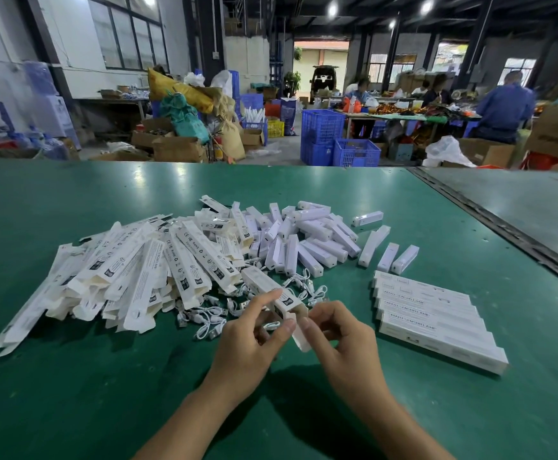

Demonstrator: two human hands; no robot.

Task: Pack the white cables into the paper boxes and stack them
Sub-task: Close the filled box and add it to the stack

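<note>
A green table point(72, 393) in a busy workshop. At its near middle the left hand point(251, 343) curls round a box point(267, 288), a cable point(271, 325) showing under its fingers. The right hand point(340, 333) pinches the flap point(301, 336) at the box's open end. Early going, I judge: a short stack point(437, 320) of closed boxes lies at right, while a big pile point(131, 270) of empty ones and many loose cables point(211, 322) wait.

Box pile point(138, 270) left; cables point(204, 322) before it; stacked boxes point(437, 317) right; lamps point(314, 237), seemingly, behind.
</note>
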